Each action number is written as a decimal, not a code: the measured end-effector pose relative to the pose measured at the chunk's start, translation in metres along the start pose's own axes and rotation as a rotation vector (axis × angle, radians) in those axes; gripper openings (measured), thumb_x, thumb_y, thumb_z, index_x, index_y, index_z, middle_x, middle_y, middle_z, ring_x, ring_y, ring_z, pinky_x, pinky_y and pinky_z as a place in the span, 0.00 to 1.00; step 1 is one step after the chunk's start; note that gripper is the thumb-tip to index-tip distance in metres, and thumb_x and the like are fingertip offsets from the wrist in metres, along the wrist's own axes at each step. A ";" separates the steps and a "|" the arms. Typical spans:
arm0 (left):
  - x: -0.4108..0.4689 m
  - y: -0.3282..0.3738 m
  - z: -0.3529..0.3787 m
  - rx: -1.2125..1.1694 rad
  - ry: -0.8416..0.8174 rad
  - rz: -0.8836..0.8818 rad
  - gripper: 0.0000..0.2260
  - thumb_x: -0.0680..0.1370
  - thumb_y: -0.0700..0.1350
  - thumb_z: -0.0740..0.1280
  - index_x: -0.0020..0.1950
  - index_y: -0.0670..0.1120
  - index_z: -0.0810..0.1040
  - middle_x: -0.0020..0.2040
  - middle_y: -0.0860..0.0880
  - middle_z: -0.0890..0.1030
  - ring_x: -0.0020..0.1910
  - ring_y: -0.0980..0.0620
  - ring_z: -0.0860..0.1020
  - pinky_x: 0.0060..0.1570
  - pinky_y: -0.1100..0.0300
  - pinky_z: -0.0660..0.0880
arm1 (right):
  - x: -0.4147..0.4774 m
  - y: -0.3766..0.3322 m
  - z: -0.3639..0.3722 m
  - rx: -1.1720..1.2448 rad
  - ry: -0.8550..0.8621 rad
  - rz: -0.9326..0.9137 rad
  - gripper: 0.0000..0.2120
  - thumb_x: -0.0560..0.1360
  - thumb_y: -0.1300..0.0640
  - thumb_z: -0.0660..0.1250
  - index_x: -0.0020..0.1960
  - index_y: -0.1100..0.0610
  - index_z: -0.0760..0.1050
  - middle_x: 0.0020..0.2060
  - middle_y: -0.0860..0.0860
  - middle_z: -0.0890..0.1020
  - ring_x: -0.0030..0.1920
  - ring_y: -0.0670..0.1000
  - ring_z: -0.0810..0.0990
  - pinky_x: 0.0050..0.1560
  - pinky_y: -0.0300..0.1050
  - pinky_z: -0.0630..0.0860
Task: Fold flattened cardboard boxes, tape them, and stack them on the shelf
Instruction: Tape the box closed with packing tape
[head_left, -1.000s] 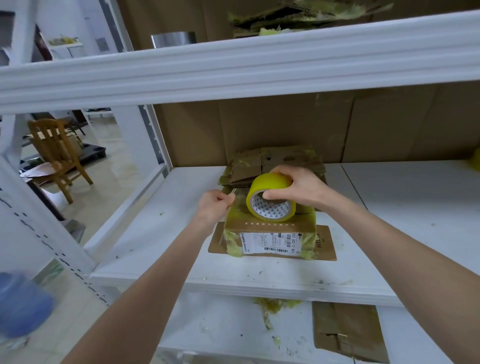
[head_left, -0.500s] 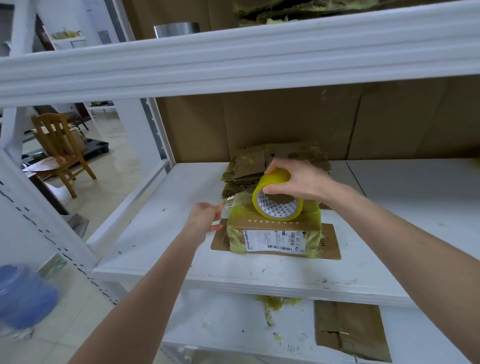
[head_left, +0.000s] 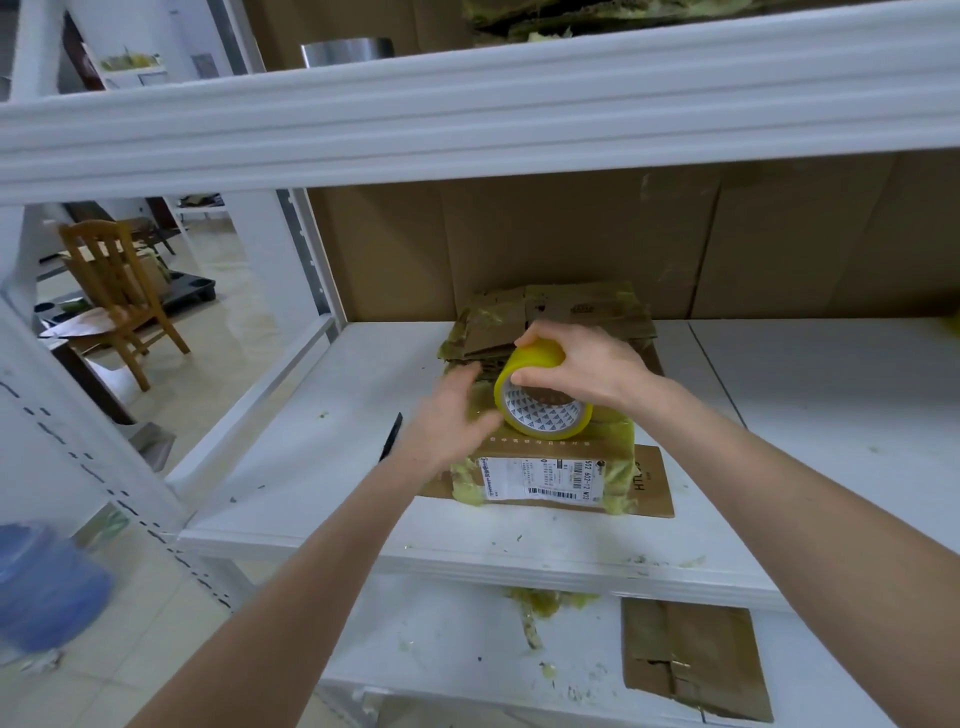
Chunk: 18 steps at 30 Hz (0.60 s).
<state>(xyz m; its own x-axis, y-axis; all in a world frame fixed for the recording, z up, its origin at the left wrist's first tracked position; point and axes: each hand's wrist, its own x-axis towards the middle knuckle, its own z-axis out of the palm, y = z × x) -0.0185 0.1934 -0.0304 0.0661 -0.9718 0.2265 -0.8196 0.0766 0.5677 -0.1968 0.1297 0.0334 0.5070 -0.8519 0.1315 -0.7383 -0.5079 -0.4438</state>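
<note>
white shelf (head_left: 311, 493) bears a box (head_left: 540, 451), likely light, stiff; lift by its sides. right hand (head_left: 587, 369) grips tape roll (head_left: 543, 410), left hand (head_left: 449, 423) presses flat.

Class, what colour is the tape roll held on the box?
The tape roll is yellow; head view shows it best.
</note>
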 end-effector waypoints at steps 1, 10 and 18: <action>-0.003 0.003 0.005 0.030 -0.136 0.031 0.31 0.74 0.51 0.69 0.74 0.46 0.62 0.71 0.47 0.68 0.69 0.47 0.68 0.67 0.53 0.66 | 0.000 0.003 0.000 0.031 -0.004 0.002 0.20 0.71 0.37 0.67 0.61 0.37 0.71 0.59 0.46 0.77 0.56 0.51 0.76 0.52 0.51 0.76; -0.010 -0.011 0.033 0.475 -0.170 0.154 0.41 0.75 0.66 0.59 0.78 0.44 0.48 0.79 0.46 0.52 0.77 0.49 0.49 0.75 0.53 0.49 | -0.014 0.023 0.007 0.471 0.077 0.064 0.27 0.65 0.49 0.79 0.59 0.49 0.70 0.53 0.45 0.76 0.53 0.48 0.76 0.55 0.47 0.76; -0.014 0.001 0.022 0.536 -0.249 0.128 0.39 0.78 0.63 0.57 0.79 0.44 0.45 0.79 0.47 0.46 0.77 0.51 0.45 0.74 0.58 0.44 | -0.019 0.037 -0.032 0.181 0.003 0.048 0.22 0.67 0.45 0.76 0.58 0.45 0.75 0.53 0.46 0.77 0.51 0.49 0.75 0.42 0.39 0.72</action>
<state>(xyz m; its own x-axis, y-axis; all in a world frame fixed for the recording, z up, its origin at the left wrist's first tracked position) -0.0328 0.2024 -0.0510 -0.1341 -0.9903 0.0376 -0.9891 0.1360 0.0560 -0.2480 0.1228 0.0423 0.4717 -0.8751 0.1085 -0.6697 -0.4356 -0.6015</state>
